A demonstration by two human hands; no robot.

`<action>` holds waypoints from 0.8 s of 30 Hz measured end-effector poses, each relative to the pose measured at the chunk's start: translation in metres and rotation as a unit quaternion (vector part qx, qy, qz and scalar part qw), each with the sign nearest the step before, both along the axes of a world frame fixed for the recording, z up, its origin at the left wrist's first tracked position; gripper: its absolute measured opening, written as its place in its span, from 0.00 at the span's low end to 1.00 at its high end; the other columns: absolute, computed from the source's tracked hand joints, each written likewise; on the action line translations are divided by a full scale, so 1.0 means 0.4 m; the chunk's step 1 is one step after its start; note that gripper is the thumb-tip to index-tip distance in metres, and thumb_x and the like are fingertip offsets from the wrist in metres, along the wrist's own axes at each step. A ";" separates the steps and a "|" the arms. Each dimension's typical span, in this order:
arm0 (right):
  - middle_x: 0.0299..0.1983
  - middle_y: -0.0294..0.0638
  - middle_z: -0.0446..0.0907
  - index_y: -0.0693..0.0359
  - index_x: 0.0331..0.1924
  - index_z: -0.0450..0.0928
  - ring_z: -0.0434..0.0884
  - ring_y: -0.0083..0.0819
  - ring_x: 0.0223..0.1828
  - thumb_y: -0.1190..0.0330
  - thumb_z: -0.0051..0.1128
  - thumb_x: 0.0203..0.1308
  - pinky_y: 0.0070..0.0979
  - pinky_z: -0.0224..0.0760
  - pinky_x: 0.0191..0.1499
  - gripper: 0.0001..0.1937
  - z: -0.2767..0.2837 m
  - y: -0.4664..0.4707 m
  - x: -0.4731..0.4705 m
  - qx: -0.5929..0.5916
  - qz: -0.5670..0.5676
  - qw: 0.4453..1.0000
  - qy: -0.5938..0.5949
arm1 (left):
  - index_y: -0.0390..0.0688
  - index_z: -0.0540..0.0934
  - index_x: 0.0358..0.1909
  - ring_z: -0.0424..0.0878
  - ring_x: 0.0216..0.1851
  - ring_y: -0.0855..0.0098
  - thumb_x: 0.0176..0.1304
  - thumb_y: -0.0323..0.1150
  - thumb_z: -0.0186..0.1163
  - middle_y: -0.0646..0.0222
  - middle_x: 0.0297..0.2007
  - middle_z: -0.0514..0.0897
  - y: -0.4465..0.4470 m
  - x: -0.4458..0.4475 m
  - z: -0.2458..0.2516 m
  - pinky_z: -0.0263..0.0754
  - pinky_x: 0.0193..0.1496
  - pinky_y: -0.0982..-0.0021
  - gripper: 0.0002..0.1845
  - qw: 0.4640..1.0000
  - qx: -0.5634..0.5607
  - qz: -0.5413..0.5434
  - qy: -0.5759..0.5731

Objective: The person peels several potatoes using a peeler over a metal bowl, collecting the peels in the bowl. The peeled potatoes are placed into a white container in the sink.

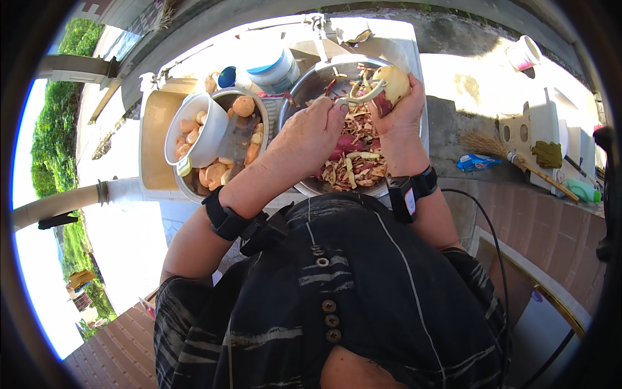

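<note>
My left hand (316,129) is closed on the handle of a pale peeler (362,97), whose head lies against a partly peeled, red-skinned tuber (394,80). That tuber, with pale flesh showing on top and red skin below, is held in my right hand (401,124). Beneath both hands is a wide metal basin (303,87) holding red and pale peelings (357,170) and unpeeled red tubers (346,146). To the left, a white plastic bowl (218,126) of peeled pieces rests over a metal basin (265,129) with more peeled orange and pale pieces.
The basins stand at a sink with a tap (318,36). A white tub with a blue rim (274,70) and a blue cup (227,77) are behind the left basin. At right lie a straw broom (486,145) and a blue packet (477,162). A black cable (498,233) runs beside my right arm.
</note>
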State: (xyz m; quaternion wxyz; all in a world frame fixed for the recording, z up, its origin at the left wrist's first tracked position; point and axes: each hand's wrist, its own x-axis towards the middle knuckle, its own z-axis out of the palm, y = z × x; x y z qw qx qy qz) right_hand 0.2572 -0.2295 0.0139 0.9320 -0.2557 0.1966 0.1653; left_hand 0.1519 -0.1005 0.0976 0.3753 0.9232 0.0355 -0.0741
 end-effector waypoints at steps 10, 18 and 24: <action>0.37 0.44 0.77 0.62 0.44 0.72 0.80 0.37 0.37 0.54 0.46 0.58 0.35 0.77 0.41 0.20 0.030 -0.023 -0.008 -0.103 -0.043 0.993 0.030 | 0.33 0.69 0.34 0.76 0.36 0.41 0.70 0.40 0.41 0.41 0.29 0.76 -0.084 -0.047 -0.061 0.67 0.41 0.47 0.18 0.998 -0.042 -0.015 0.035; 0.42 0.49 0.77 0.67 0.47 0.70 0.79 0.46 0.42 0.57 0.37 0.61 0.42 0.75 0.44 0.21 -0.021 -0.021 0.008 0.039 0.002 0.999 -0.015 | 0.34 0.69 0.33 0.75 0.31 0.47 0.71 0.45 0.41 0.47 0.28 0.76 0.003 -0.042 -0.014 0.67 0.37 0.54 0.21 0.990 -0.097 0.010 0.098; 0.43 0.43 0.78 0.63 0.47 0.72 0.79 0.36 0.45 0.58 0.48 0.61 0.35 0.75 0.47 0.18 -0.024 -0.031 0.006 0.016 0.026 0.997 -0.064 | 0.34 0.71 0.34 0.76 0.32 0.54 0.72 0.46 0.39 0.49 0.27 0.75 0.052 0.004 0.023 0.69 0.38 0.59 0.23 0.978 -0.099 0.119 0.138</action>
